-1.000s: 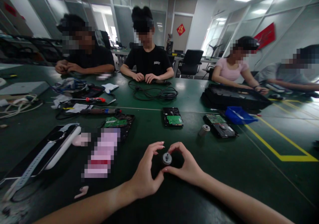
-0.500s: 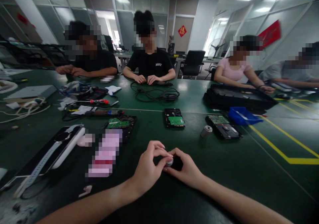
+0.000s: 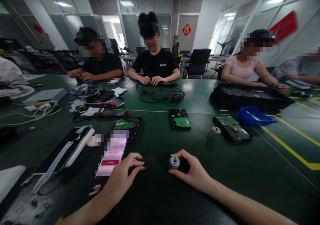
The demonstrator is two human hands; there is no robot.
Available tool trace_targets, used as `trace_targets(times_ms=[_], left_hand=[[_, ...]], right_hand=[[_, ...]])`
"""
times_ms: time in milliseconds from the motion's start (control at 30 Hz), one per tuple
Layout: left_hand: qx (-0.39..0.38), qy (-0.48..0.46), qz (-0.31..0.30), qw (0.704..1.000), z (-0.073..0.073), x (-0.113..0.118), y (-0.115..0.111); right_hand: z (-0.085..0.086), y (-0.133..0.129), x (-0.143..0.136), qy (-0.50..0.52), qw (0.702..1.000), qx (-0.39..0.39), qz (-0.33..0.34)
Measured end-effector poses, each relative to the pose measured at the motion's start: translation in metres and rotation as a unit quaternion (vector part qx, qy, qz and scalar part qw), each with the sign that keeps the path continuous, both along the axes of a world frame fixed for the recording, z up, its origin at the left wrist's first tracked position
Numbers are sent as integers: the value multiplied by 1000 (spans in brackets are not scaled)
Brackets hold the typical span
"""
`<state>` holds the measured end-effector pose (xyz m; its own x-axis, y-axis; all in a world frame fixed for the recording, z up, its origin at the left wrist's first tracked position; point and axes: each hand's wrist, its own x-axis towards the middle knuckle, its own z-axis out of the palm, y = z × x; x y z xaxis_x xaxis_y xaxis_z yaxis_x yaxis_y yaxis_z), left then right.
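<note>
My right hand [image 3: 191, 170] curls its thumb and fingers around a small cylindrical metal motor [image 3: 174, 163]. The motor stands upright on the green table, its round top with a dark centre facing up. To the left, my left hand [image 3: 125, 171] hovers over the table, away from the motor, beside the phone. Its thumb and fingers are bent with their tips close together but slightly apart, and I see nothing between them. A second metal motor [image 3: 214, 133] stands further right, past my right hand.
Ahead lie hard drives [image 3: 180, 119] [image 3: 233, 128] with green boards. A lit phone [image 3: 113, 155], a watch [image 3: 73, 137] and an earbud [image 3: 95, 190] lie left. Behind are a screwdriver [image 3: 106, 103], black cable [image 3: 162, 95], blue tray [image 3: 255, 116] and black casing [image 3: 250, 96]. Several people sit opposite.
My left hand has come off the motor's top and moved left. My right hand stays around the motor, whose top now shows. The camera view has turned slightly left.
</note>
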<state>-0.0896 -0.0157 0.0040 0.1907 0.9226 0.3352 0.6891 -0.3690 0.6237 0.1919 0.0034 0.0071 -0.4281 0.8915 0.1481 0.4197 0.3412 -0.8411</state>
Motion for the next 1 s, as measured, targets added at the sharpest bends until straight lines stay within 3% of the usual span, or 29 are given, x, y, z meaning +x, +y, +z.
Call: trace_targets(times_ms=[300, 433, 633, 767, 1000], left_hand=[[114, 58, -18, 992, -16, 0, -9], [147, 34, -60, 987, -4, 18, -8], [169, -32, -116, 978, 26, 73, 8], [152, -32, -129, 979, 23, 89, 16], [118, -34, -126, 984, 14, 86, 16]], right_hand=[[-4, 1, 0, -3, 1000, 10, -2], [-5, 1, 0, 2, 1000, 16, 0], [-8, 0, 0, 7, 999, 32, 2], [-9, 0, -1, 0, 999, 41, -1], [-7, 1, -1, 1, 999, 38, -2]])
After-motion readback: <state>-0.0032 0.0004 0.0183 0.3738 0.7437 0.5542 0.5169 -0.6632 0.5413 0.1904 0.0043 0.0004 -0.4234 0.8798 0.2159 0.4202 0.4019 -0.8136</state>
